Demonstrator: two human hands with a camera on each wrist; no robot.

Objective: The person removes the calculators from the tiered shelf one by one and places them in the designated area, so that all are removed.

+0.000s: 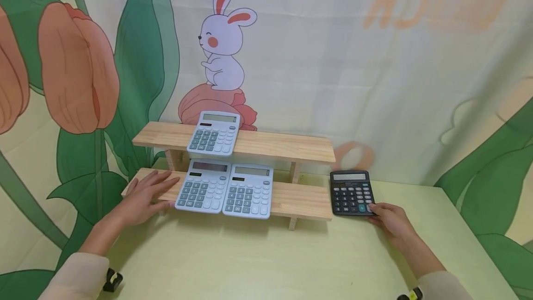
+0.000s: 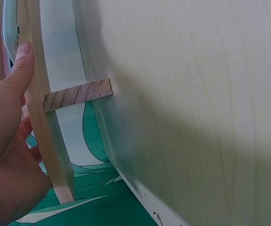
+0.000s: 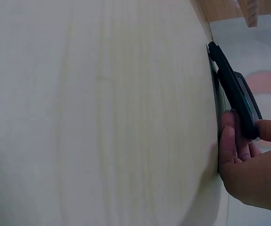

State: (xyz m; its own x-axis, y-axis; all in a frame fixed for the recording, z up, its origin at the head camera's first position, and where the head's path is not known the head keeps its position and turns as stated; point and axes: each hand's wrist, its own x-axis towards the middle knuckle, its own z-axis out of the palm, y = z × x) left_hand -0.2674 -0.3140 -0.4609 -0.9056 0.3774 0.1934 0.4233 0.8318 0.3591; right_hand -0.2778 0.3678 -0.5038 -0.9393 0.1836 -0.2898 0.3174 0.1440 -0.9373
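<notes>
My right hand (image 1: 392,221) pinches the lower right corner of a black calculator (image 1: 352,192), thumb on its face and fingers beneath, as the right wrist view shows. The calculator is just right of a two-tier wooden shelf (image 1: 300,200). Over the left end of the lower tier lies my left hand (image 1: 143,200), its fingers extended and thumb at the front edge, close to a light blue calculator (image 1: 203,185). A second light blue calculator (image 1: 248,191) sits beside that one, and a third light blue calculator (image 1: 214,133) leans on the upper tier.
A pale wood-grain table (image 1: 250,258) bears the shelf. Behind it hangs a curtain (image 1: 308,68) printed with a rabbit and tulips. A shelf leg (image 2: 78,94) stands below the lower tier near my left hand.
</notes>
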